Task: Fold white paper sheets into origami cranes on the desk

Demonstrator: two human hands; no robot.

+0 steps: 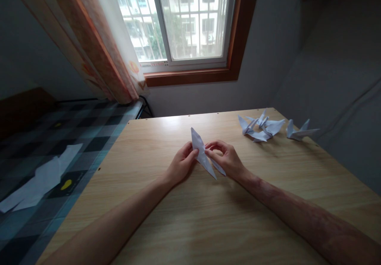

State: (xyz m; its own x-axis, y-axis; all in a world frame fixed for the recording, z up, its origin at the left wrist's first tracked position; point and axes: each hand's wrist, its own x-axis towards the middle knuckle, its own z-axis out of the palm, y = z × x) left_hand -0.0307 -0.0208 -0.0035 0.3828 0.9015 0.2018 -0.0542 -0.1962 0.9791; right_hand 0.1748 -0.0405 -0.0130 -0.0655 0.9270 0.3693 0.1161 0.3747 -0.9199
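A white sheet of paper folded into a long pointed diamond shape (200, 148) is held between my two hands just above the wooden table (143, 225). My left hand (182, 161) pinches its left edge, thumb on the near face. From the right, my right hand (225, 158) grips the opposite edge between thumb and fingertips. One tip of the paper points up and away; two narrow points hang down towards me, slightly apart. The fingers behind the paper are partly hidden.
Several folded paper cranes (262, 128) cluster at the table's back right, with another crane (301, 131) beside them near the right edge. Left of the table, white paper sheets (44, 179) lie on a checked bed (98, 138). A window (196, 19) and curtain (98, 39) are behind.
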